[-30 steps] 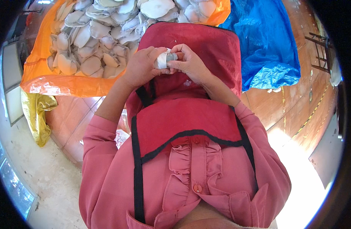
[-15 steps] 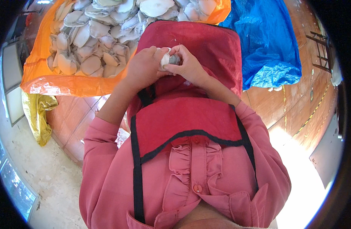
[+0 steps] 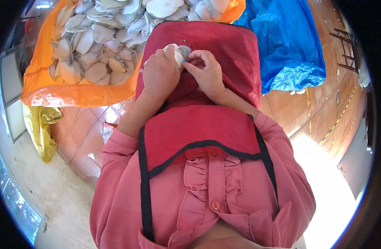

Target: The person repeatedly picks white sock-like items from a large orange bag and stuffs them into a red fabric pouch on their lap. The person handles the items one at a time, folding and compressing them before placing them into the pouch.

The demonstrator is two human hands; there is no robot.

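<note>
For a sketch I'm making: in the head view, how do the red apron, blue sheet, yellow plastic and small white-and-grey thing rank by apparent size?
Largest to smallest:
1. Red apron
2. Blue sheet
3. Yellow plastic
4. Small white-and-grey thing, partly covered by the left hand

Apparent size only; true sizes unsure.

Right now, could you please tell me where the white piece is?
In the head view, the white piece is at upper centre, in the left hand, just left of the right hand's fingertips and over the red cloth.
</note>
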